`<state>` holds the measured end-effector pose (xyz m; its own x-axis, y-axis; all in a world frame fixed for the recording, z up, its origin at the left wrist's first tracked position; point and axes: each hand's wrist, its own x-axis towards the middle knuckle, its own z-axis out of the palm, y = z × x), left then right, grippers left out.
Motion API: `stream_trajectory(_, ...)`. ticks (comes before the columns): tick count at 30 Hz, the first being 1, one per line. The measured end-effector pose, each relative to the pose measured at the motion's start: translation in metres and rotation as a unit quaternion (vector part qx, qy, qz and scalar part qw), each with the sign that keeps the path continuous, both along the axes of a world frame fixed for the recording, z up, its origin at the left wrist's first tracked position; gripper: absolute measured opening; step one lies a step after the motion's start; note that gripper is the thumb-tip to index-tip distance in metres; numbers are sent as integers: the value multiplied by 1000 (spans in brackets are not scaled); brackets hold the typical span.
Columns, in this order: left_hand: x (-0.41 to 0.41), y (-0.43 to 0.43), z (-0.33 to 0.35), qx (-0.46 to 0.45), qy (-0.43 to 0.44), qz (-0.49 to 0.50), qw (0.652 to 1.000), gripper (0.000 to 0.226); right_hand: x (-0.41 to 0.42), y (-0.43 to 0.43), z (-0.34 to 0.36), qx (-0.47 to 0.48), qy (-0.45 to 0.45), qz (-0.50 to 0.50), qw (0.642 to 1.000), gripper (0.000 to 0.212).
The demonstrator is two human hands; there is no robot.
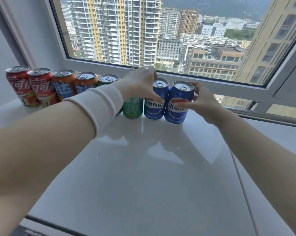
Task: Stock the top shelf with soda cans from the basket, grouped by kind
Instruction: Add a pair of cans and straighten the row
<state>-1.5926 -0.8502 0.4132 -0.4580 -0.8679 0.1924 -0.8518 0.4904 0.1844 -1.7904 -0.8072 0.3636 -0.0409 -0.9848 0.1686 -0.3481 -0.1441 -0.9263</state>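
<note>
Along the window-side shelf point(144, 167), from the head view, everything stands upright, grouped by colour. The right hand point(205, 106) grasps the end blue can point(179, 92) from its right. The left hand point(140, 84), reaching over the green can point(132, 108), grips the neighbouring blue can point(154, 108). The two blue cans touch.

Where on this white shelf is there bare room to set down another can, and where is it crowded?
Bare: the shelf in front of the row, to its near edge; the strip right of the right blue can, beyond the right hand, along the window frame. Crowded: the back row, red cans through left blue can, packed side by side, left hand gripping there.
</note>
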Motion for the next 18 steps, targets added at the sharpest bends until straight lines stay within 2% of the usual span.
stream_trajectory(6, 2, -2, -4, 0, 14, 18, 1000, 82, -1, -6, -2, 16, -17, 22, 999, 70)
stream_trajectory(13, -1, 0, 0, -16, -28, 20, 999, 86, -4, -10, -1, 29, -25, 54, 998, 71)
stream_trajectory(18, -1, -2, -2, 7, -30, 26, 999, 85, -3, -9, -3, 32, -34, 52, 998, 69)
